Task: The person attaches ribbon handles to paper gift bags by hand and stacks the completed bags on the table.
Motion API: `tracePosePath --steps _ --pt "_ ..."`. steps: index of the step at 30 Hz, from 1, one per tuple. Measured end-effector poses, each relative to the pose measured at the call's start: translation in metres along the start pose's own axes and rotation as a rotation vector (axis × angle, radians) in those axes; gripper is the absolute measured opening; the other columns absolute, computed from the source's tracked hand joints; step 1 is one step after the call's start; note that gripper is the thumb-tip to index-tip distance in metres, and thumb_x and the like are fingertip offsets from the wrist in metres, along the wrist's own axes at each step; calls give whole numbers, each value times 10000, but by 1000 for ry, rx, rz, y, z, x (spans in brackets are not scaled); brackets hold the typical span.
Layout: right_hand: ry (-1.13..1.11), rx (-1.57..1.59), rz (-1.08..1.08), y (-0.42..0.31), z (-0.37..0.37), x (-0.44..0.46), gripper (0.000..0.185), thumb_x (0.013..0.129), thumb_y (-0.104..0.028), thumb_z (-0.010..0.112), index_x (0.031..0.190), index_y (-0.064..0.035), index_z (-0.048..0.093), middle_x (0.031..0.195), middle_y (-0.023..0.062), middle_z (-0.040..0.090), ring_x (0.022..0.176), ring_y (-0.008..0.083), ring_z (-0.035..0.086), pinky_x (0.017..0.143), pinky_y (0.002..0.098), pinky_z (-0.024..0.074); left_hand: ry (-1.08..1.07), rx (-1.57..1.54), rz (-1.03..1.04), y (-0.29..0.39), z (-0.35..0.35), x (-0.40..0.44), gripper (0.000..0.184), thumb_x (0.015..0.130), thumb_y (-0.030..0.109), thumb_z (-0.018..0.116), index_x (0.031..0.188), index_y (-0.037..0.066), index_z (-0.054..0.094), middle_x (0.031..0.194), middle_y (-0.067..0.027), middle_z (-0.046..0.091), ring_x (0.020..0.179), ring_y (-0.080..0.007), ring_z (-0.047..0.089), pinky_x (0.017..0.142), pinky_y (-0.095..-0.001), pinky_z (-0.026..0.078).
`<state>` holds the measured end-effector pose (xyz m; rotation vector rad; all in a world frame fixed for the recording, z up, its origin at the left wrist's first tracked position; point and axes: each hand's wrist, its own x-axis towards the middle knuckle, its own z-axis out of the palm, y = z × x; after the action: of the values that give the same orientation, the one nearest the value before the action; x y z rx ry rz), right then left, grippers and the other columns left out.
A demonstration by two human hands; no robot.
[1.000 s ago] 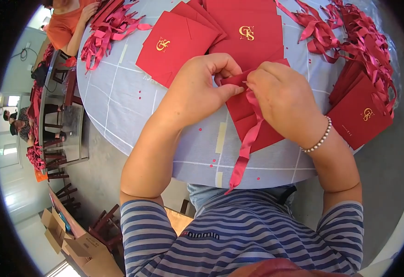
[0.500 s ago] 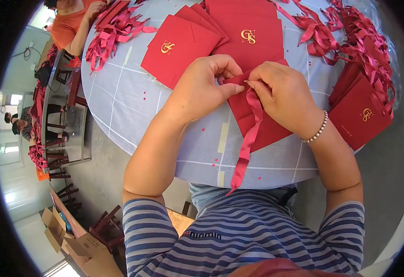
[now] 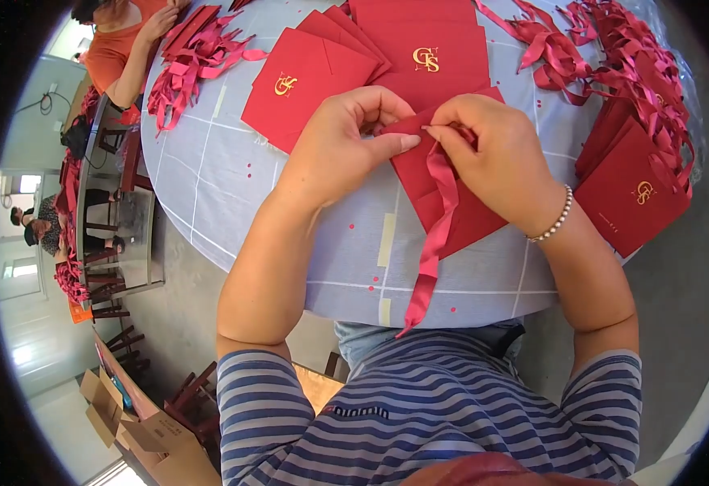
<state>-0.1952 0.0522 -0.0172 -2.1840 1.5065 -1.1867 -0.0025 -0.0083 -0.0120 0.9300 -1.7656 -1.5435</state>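
Note:
My left hand (image 3: 342,146) pinches the upper left edge of a red paper bag (image 3: 472,223), its thumb on the face and its fingers partly hidden behind. My right hand (image 3: 496,158) is closed with thumb and forefinger on the end of a pink ribbon (image 3: 443,202) at the bag's top edge, close to my left thumb. From there the ribbon hangs over the bag, down past the table's front edge. Just beyond my hands lie red bags with gold letters (image 3: 423,40), and more are fanned out (image 3: 306,81) to the left.
On the right are bags with ribbons (image 3: 634,190) and a heap of pink ribbons (image 3: 646,73). More ribbons (image 3: 200,65) lie at the back left, beside a person in orange (image 3: 119,53). Cardboard boxes (image 3: 160,441) stand at the lower left, with other people farther off.
My right thumb and forefinger have shifted slightly left and up along the bag's top edge. The left hand keeps its hold on the bag. The whole view has shifted slightly.

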Motion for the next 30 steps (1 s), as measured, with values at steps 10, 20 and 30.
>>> tracePosePath --steps 10,20,30 --pt "-96 228 113 1 -11 1 92 844 -90 666 856 -11 621 786 148 636 726 324 630 646 399 493 -100 15 -176 5 -14 -1 310 825 -56 688 1133 -31 666 1042 -46 682 948 -110 636 870 -246 517" --pt "-70 -29 -22 -8 -2 0 53 846 -49 609 823 -15 575 785 154 601 761 360 610 664 449 485 -52 254 -37 8 0 -4 264 807 -43 692 1069 -14 690 989 -21 691 929 -95 598 850 -250 482" --pt "-53 -381 -283 -20 13 -10 193 708 -47 607 886 -4 546 813 142 535 757 318 581 648 403 516 -28 218 -14 6 6 -6 218 769 -25 670 984 -1 695 904 -32 693 892 -100 600 834 -266 461"
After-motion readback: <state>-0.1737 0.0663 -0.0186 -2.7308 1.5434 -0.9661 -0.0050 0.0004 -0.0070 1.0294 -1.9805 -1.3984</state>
